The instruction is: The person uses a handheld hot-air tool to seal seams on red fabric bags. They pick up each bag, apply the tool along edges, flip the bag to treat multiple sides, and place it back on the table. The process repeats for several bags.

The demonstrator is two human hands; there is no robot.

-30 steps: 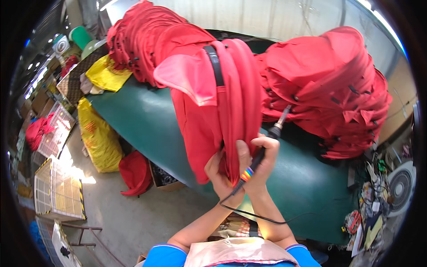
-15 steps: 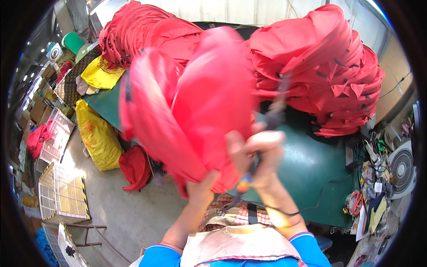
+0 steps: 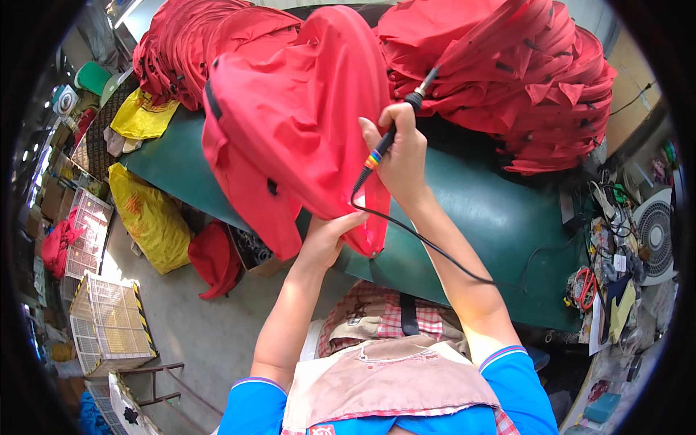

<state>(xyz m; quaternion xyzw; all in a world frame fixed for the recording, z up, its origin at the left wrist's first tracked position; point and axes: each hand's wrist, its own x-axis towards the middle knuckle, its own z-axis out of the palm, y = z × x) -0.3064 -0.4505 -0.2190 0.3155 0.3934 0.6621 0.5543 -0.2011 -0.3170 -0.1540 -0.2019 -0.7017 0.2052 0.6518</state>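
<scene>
I hold up a red fabric piece (image 3: 304, 123) with a stiff curved rim over the green table (image 3: 507, 217). My left hand (image 3: 330, 235) grips its lower edge from below. My right hand (image 3: 399, 148) grips the rim on the right and also holds a corded pen-shaped tool (image 3: 397, 123) with a black handle, coloured bands and a metal tip pointing up and to the right. The tool's black cord (image 3: 435, 250) trails down toward my lap. A black strap (image 3: 212, 98) runs along the fabric's left side.
Big heaps of similar red fabric lie at the back left (image 3: 181, 43) and back right (image 3: 522, 80) of the table. Yellow bags (image 3: 148, 210), wire crates (image 3: 109, 322) and a red bundle (image 3: 214, 257) stand on the floor at left. A fan (image 3: 656, 232) and cluttered tools sit at right.
The red piece has been turned and spread so its broad face shows. My right hand rose with the tool to the rim, while my left hand shifted to the lower edge.
</scene>
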